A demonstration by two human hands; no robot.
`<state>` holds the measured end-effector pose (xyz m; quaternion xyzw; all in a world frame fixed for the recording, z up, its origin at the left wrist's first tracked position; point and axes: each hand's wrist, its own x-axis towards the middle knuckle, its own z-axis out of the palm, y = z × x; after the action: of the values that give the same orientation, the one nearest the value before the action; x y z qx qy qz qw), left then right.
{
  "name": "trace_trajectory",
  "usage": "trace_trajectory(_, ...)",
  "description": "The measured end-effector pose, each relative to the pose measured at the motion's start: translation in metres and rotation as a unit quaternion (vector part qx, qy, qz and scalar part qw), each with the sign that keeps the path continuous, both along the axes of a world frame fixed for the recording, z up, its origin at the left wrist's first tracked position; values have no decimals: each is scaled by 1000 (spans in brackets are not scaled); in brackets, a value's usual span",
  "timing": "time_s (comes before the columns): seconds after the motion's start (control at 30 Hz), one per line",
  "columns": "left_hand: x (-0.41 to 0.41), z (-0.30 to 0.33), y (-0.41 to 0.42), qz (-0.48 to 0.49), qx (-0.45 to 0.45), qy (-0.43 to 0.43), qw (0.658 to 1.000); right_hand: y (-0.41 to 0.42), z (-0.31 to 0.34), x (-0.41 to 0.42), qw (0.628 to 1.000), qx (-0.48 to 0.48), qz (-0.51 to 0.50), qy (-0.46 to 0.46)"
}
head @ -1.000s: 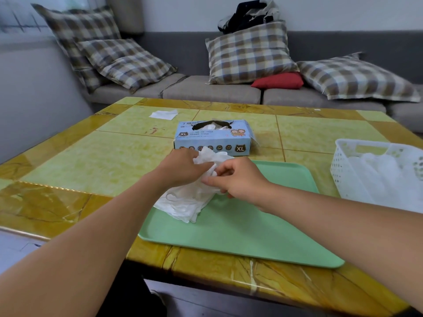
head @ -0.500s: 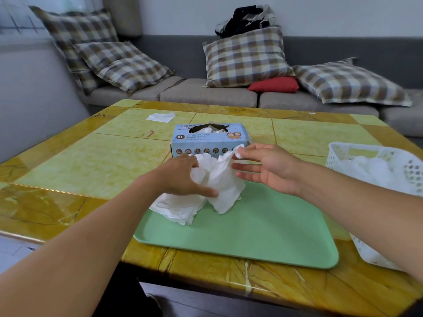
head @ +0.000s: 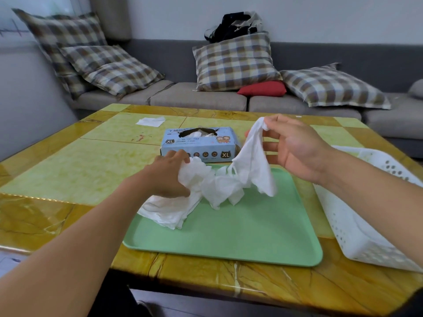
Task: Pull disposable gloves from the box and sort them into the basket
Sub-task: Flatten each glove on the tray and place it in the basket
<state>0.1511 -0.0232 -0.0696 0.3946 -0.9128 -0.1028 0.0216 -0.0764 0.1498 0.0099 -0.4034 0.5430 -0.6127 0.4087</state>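
Both of my hands work the white gloves: my right hand (head: 295, 149) pinches 1 glove (head: 254, 161) by its cuff and lifts it above the green tray (head: 240, 232), while my left hand (head: 169, 175) grips the bunched pile of gloves (head: 169, 209) at the tray's left edge. Beyond the tray, the blue glove box (head: 199, 145) shows more white gloves through its opening. At my right, the white basket (head: 357, 232) stands beside the tray; my forearm hides its contents. A white paper scrap (head: 150, 121) lies on the table (head: 68, 165) behind the box. Since 0.5 s ago, my right hand has risen and closed on the glove.
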Motion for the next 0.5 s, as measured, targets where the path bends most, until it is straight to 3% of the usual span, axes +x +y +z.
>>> trace_trajectory(0.13,-7,9,25,-54,-56,-8,997,9,11,-12,997,-45,-56,-24)
trace_trajectory(0.27,-43,-4,49,-123,-65,-52,989,13,2,-10,998,-5,-65,7)
trace_trajectory(0.3,-51,-6,50,-107,-66,-36,991,13,-1,-8,997,7,-69,18)
trace_trajectory(0.43,-61,-2,41,61,-39,205,976,15,-6,-6,996,19,-79,23)
trace_trajectory(0.5,-54,7,30,129,-56,230,963,16,-6,-7,997,26,-68,1)
